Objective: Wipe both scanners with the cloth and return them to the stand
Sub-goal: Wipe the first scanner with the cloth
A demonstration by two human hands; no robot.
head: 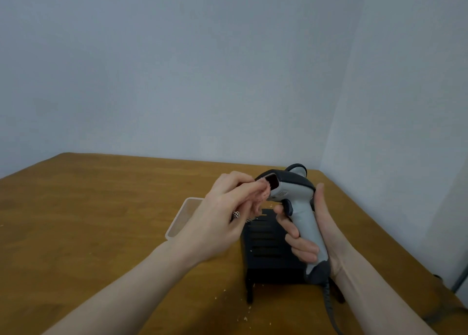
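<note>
Above the black stand [268, 246], a grey scanner [298, 208] is being held up by the right hand [311, 236], with the fingers curled tight around its handle. A pink cloth [338, 195] is being pinched by the left hand [225, 215] and pressed against the scanner's dark front window. Behind the stand, the top of a second scanner [298, 169] is peeking out. Left of the stand, a clear tray [177, 223] is lying on the wooden table [101, 208]. A curly cable [329, 307] is hanging below the held scanner.

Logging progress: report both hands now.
Left hand: pinches pink fuzzy cloth against scanner window.
Right hand: grips grey handheld barcode scanner.
</note>
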